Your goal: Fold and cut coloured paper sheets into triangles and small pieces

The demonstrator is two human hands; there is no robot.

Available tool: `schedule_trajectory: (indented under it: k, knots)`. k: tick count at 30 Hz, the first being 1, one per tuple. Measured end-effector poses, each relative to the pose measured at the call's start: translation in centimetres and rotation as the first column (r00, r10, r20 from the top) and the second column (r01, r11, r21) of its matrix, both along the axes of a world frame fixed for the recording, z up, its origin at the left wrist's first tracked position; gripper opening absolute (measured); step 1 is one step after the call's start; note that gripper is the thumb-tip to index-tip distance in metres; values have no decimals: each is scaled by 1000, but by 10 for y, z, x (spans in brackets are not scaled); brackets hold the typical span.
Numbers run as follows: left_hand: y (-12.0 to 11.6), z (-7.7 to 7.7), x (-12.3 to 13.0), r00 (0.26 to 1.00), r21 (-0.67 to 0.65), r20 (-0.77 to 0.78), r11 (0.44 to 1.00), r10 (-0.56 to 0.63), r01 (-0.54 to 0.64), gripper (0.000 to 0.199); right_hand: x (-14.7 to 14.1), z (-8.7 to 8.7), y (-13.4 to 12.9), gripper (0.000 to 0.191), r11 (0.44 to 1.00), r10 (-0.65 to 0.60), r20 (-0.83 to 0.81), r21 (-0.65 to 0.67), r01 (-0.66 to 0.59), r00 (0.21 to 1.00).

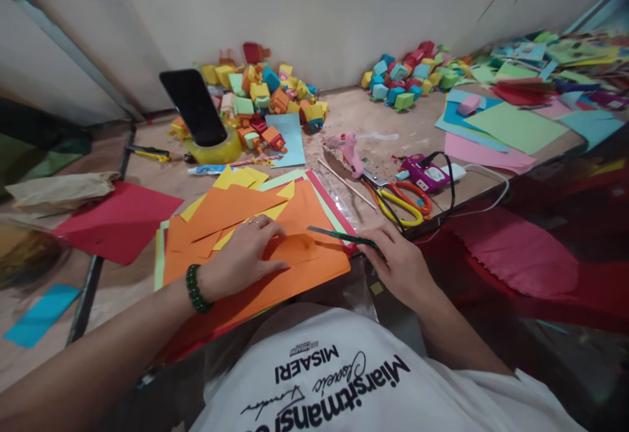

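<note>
My right hand is closed around a slim green utility knife. Its long grey blade points left, over the sheets. My left hand rests on a stack of orange paper, thumb apart from the fingers and a green bead bracelet at the wrist. Cut orange pieces and yellow paper scraps lie on the stack beyond that hand. Red and pale green sheets show at the stack's edges. Some of the left fingertips are hidden from view.
Small folded paper blocks are heaped behind a phone standing in a tape roll. Further right are a pink glue gun, scissors and a purple power strip with cables. Coloured sheets cover the right end.
</note>
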State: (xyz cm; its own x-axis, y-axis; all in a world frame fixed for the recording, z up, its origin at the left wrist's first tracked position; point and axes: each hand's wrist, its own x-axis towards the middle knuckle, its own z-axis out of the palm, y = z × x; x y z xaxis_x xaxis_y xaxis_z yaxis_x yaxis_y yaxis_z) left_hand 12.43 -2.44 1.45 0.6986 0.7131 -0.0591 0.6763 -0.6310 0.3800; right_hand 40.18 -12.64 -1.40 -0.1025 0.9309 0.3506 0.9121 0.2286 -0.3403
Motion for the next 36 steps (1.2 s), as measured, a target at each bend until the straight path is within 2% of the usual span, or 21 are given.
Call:
schedule_trajectory:
  k: [4, 7, 9, 11, 14, 16, 26, 36]
  knots:
    - [-3, -5, -2, 998, -47, 63, 999, 12, -10, 40, -4, -4, 8, 25, 1000, 22, -3, -4, -22, 1000]
    - [-7, -9, -5, 996, 3, 86, 1000, -5, 4, 52, -5, -6, 9, 21, 996, 90, -40, -25, -91, 995]
    - [-9, -11, -7, 996, 87, 50, 994, -68, 64, 56, -4, -7, 6, 20, 987, 142, -85, -57, -147, 986]
    - [-9, -13, -9, 986, 146, -30, 975, -165, 168, 52, -3, -7, 2, 20, 978, 180, -131, -81, -192, 975]
    - [-6, -16, -9, 949, 109, -131, 947, -287, 302, 49, -2, -4, -4, 18, 972, 194, -189, -94, -215, 962]
    - [-4, -19, -8, 934, 58, -153, 940, -324, 336, 51, -2, -3, -6, 18, 973, 185, -208, -100, -210, 960]
    - [-3, -21, -6, 929, -7, -145, 939, -342, 344, 53, 2, -17, -9, 15, 968, 213, -299, -62, -241, 930]
    - [-4, -18, -4, 920, -43, -168, 935, -353, 351, 58, -5, -15, -14, 15, 973, 228, -273, 35, -227, 935]
